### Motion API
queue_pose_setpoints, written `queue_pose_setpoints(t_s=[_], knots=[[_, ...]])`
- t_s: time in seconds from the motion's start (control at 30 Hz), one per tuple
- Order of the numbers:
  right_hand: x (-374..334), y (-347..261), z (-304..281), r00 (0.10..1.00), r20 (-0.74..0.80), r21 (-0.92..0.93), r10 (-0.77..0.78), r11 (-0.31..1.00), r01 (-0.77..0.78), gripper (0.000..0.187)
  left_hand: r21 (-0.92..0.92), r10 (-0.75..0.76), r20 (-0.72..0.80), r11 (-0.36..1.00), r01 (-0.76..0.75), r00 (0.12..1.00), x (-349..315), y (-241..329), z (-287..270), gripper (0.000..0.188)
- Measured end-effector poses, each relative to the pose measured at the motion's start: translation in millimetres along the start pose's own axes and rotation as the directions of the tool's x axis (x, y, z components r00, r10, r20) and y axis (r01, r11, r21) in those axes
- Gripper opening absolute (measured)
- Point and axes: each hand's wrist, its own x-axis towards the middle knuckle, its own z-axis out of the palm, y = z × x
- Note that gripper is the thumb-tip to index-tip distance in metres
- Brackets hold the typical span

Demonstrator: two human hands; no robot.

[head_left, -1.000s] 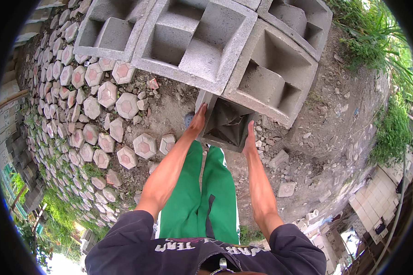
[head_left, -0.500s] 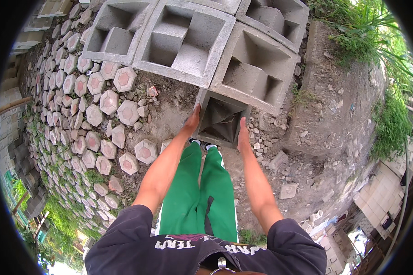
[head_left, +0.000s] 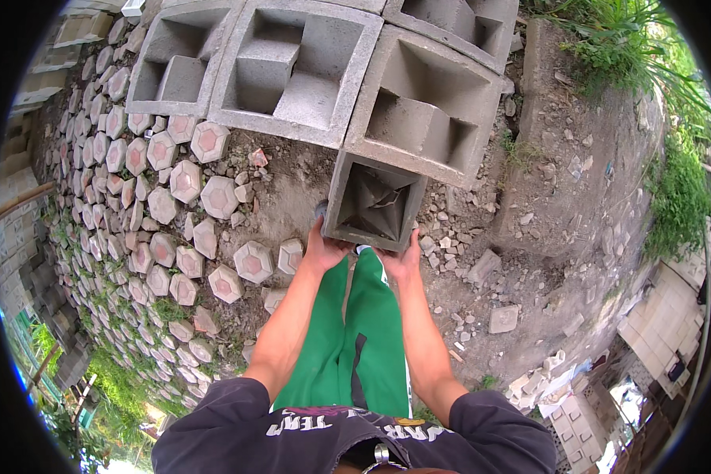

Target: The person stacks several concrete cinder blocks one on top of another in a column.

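The dark square block [head_left: 377,199] sits at twelve o'clock from the person, beside a larger grey block [head_left: 423,126] at one. The left hand [head_left: 324,251] touches its seven o'clock corner, the right hand [head_left: 403,257] its five; fingers run underneath, so grip cannot be told. Uneven support could tip it onto a shoe [head_left: 321,208].

The front block [head_left: 375,201] lies before grouped blocks [head_left: 324,91], left hand [head_left: 324,250] and right hand [head_left: 403,259] at its near corners; pavers [head_left: 186,182] left, rubble [head_left: 448,246] right.
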Motion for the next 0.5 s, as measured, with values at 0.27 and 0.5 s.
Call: queue_pose_setpoints(t_s=[0.27, 0.5], knots=[[38.6, -11.0, -1.9, 0.983, 0.185, 0.169, 0.002, 0.985, -0.034, 0.041, -0.009, 0.065, 0.053, 0.998, -0.065, 0.996, 3.9, 8.8, 19.6, 0.045], [39.3, -13.8, -2.0, 0.991, 0.132, 0.176, 0.007, 0.984, -0.031, 0.043, -0.093, 0.066, 0.092, 0.994, -0.057, 0.994, 9.8, 10.4, 16.9, 0.040]])
